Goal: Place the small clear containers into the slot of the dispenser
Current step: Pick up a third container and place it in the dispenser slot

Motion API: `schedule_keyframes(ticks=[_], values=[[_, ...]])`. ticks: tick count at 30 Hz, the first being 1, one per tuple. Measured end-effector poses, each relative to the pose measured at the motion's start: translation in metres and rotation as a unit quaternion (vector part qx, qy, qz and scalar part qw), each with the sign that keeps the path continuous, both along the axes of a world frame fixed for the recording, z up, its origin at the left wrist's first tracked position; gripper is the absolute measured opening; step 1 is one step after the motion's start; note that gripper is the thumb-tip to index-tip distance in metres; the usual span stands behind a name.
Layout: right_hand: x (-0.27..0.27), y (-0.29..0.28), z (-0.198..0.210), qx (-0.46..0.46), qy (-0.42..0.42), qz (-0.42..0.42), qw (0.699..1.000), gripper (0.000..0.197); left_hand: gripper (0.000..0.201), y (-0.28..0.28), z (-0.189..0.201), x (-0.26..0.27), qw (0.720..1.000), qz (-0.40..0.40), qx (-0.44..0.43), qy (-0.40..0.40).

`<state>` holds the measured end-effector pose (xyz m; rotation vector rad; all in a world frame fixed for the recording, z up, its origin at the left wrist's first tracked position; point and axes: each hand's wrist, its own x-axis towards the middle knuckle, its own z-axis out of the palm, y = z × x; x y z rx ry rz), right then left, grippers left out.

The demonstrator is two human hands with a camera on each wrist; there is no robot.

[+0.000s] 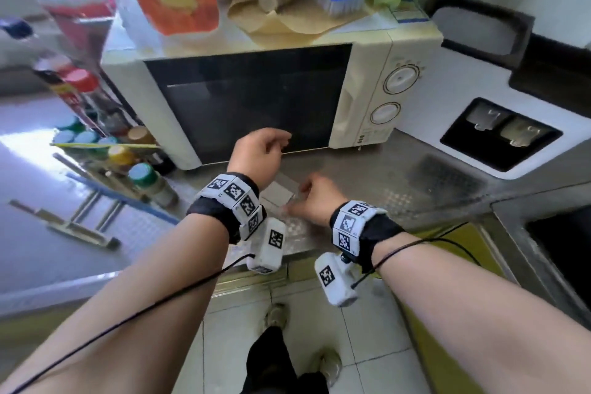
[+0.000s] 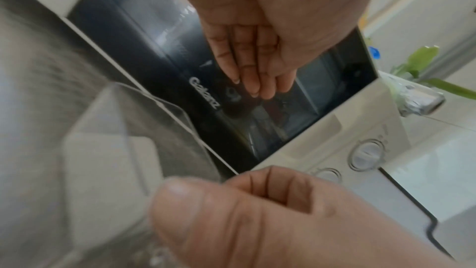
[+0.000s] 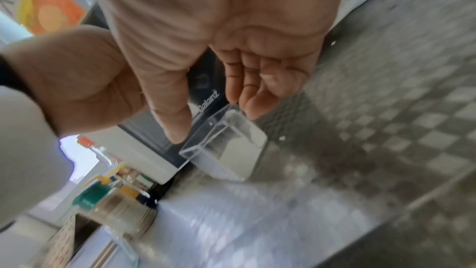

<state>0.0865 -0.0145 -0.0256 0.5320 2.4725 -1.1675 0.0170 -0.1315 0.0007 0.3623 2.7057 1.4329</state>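
One small clear container [image 1: 281, 192] stands on the steel counter [image 1: 367, 176] in front of the microwave door, between my hands. In the right wrist view my right hand [image 3: 213, 124] comes down on the container [image 3: 226, 146], thumb and fingertips pinching opposite sides of its rim. My left hand [image 1: 260, 150] hovers just left and behind it, near the door. Its fingers [image 2: 255, 76] are straight and empty. A white appliance [image 1: 479, 80] with a black recess and two metal taps [image 1: 499, 131] sits at the right, an arm's reach from both hands.
The cream microwave [image 1: 249, 99] blocks the back, with bags, a brush and a green tub piled on top. A rack of spice jars [image 1: 144, 173] hangs off the counter's left end. A sink [image 1: 559, 249] opens at the far right.
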Motion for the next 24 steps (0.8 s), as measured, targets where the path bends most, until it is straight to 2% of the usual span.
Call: schedule_keyframes(ticks=[6,12,16,19,24], values=[[0.0,-0.019,-0.016,0.042,0.018,0.009,0.999,0.037,0.036,-0.033,-0.023,0.01,0.998,0.048,-0.017,-0.047],[0.001,-0.016,-0.029,0.027,0.057,-0.009,0.998,0.009,0.041,-0.035,-0.033,0.013,0.995,0.065,-0.01,-0.072],[0.001,-0.004,-0.031,-0.001,0.076,-0.033,0.997,0.014,0.038,-0.019,-0.022,0.011,0.997,0.043,-0.001,-0.065],[0.003,0.009,-0.032,-0.01,0.086,-0.068,0.994,0.026,0.037,-0.004,-0.017,0.008,0.998,0.023,0.006,-0.063],[0.015,0.057,-0.024,-0.011,0.116,-0.198,0.973,0.029,0.04,0.053,0.003,0.006,0.997,-0.059,0.011,-0.045]])
